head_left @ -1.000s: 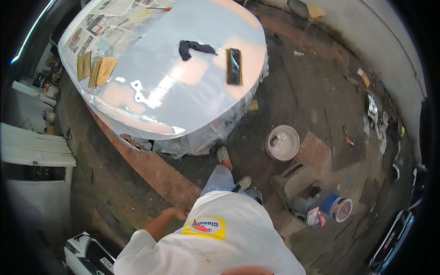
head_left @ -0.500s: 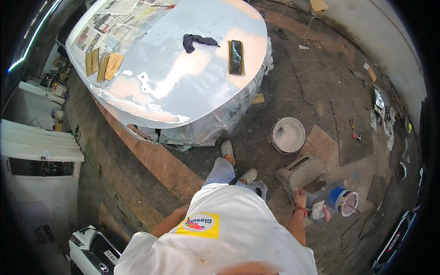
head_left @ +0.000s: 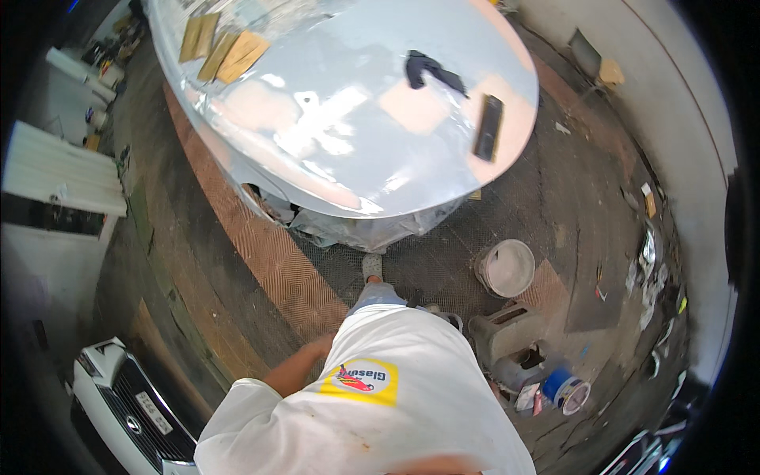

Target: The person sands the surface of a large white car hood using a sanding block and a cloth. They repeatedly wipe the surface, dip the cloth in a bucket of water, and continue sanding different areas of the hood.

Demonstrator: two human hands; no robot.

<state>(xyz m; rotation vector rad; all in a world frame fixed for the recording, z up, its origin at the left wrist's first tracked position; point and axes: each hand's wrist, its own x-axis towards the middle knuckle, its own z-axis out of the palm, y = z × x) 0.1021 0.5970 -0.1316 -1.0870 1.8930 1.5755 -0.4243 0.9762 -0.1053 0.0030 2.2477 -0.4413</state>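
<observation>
My left forearm [head_left: 294, 369] comes out of the white sleeve, and its hand is mostly hidden by the front of my shirt. My right hand does not show; the shirt covers that side, near a grey plastic stool [head_left: 503, 328]. Ahead of me is a large light-grey car panel [head_left: 348, 47] with beige patches. On it lie a crumpled black cloth [head_left: 431, 70], a dark long block [head_left: 489, 127] near its right edge, and several yellowish-brown sheets [head_left: 244, 57] at the left.
A round bucket [head_left: 508, 269] stands right of my feet. Beyond the stool is a blue can [head_left: 560, 386]. Red-handled pliers [head_left: 601, 294] and crumpled foil [head_left: 649, 245] lie on the floor at right. A white car [head_left: 131, 404] is at lower left.
My right hand, earlier at the stool, has gone out of sight behind the shirt. My view has shifted, and the panel appears closer and further right. One foot has stepped toward the panel.
</observation>
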